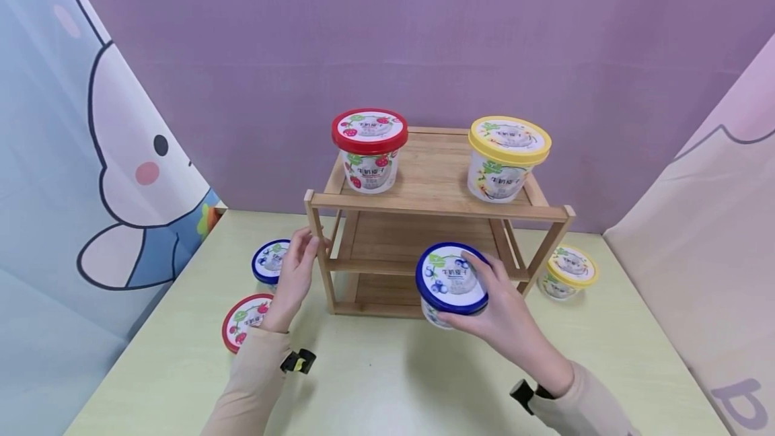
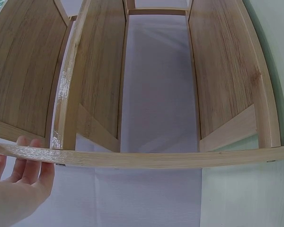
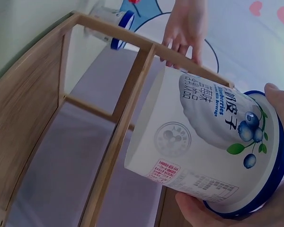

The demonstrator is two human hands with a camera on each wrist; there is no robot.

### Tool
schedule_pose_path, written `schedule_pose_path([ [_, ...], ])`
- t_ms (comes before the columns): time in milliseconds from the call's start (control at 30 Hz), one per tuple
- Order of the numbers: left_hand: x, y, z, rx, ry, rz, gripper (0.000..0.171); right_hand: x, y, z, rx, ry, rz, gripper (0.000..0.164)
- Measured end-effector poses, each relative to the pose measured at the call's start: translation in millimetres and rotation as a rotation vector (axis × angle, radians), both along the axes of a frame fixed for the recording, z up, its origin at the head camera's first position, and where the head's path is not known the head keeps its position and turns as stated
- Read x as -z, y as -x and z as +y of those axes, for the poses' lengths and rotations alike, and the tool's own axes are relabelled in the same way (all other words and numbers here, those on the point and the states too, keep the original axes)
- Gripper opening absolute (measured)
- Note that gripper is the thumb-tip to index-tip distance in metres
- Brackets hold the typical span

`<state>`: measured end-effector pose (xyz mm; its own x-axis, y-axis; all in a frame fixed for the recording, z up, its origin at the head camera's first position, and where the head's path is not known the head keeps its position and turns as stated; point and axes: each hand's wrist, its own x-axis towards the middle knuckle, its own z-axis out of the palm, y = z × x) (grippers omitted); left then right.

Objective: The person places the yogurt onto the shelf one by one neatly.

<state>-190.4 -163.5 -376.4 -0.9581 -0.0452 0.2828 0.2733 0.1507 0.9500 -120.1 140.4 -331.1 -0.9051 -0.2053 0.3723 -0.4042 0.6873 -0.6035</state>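
My right hand holds a blue-lidded blueberry tub by its lid in front of the wooden shelf rack. In the right wrist view the white printed side of this tub faces the camera, tipped in the picture, with thumb and fingers at opposite sides of the lid rim. At the rack's left front post, my left hand grips with its fingers around the wood. Its fingertips show past the post in the left wrist view.
On the top tier stand a red-lidded tub and a yellow-lidded tub. Left of the rack, another blue-lidded tub and a red-lidded one stand on the table. A second yellow-lidded tub is right of the rack.
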Motion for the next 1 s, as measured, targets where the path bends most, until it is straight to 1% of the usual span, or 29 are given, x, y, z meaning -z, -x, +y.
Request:
schedule_pose_path([
  [200, 1.4, 1.6, 1, -0.013, -0.009, 0.033, 0.034, -3.8, 8.5, -16, -0.047, 0.026, -0.007, 0.087],
  [467, 2.0, 1.2, 1, -0.016, -0.013, 0.039, 0.034, -8.5, 20.5, -37, -0.074, 0.018, 0.019, 0.088],
  [600, 1.5, 1.2, 2, -0.011, -0.025, 0.043, 0.033, -10.4, 26.5, -47, -0.084, 0.047, -0.017, 0.089],
  [833, 1.1, 0.3, 2, -0.024, -0.003, 0.042, 0.032, -12.4, 36.6, -61, -0.079, 0.068, -0.075, 0.086],
  [1000, 1.9, 1.0, 2, -0.024, -0.020, 0.054, 0.031, -12.1, 43.7, -69, -0.073, 0.081, -0.102, 0.085],
])
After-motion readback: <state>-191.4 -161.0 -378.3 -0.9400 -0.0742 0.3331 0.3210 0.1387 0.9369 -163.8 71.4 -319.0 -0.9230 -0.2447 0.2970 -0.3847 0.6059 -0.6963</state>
